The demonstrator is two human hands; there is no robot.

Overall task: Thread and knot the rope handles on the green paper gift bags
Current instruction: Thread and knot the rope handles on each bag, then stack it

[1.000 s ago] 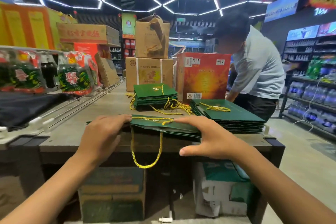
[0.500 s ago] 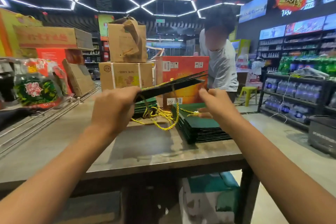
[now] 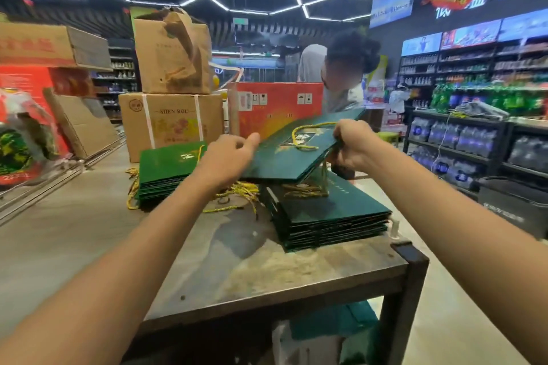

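The counter [image 3: 89, 231] carries two bag stacks: one [image 3: 329, 216] under the right grip, one [image 3: 166, 169] beside the left. A flat green bag [image 3: 284, 154] tilts between both grips. The right hand [image 3: 354, 144] pinches its edge; the left hand [image 3: 228, 160] touches its near corner, fingers loosely curled. A yellow rope [image 3: 305, 135] lies on it.

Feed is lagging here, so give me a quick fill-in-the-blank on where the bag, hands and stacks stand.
1. The right hand grips the flat green bag at its ____ edge.
2. The bag is held in the air above the ____ stack of bags.
3. A ____ rope handle lies looped on top of the held bag.
4. The left hand is at the bag's ____ edge.

Missing words: right; right; yellow; left
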